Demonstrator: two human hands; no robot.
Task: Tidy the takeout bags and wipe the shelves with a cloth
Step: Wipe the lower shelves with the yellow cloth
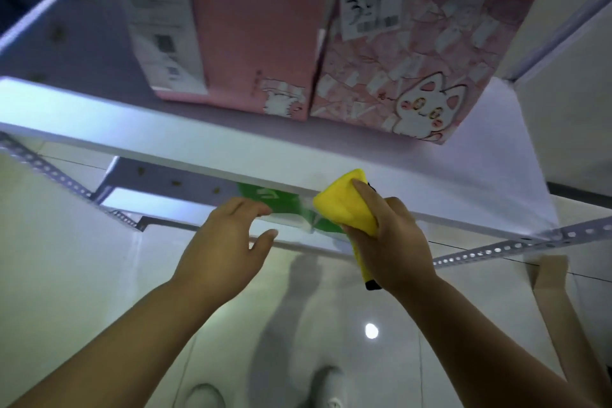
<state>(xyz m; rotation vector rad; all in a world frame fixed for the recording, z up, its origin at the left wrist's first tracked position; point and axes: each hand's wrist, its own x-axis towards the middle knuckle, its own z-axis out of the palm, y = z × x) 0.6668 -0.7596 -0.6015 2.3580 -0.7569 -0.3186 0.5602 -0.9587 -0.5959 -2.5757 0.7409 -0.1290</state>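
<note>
Two pink takeout bags stand side by side on the upper white shelf [99, 116]: a plain one [251, 36] on the left and a cat-print one [414, 60] with a receipt on the right. A green and white bag [281, 205] lies on the lower shelf, mostly hidden under the upper board. My left hand [228, 242] reaches toward that bag with fingers loosely spread, its fingertips at the bag's edge. My right hand [390, 238] grips a folded yellow cloth [347, 205] held against the front edge of the upper shelf.
Perforated metal angle rails [496, 252] frame the shelves at left and right. Small dark specks dot the lower shelf [175, 180] and the upper board's left part. A brown cardboard piece [553, 278] leans at the right. Glossy tiled floor and my shoes [328, 387] lie below.
</note>
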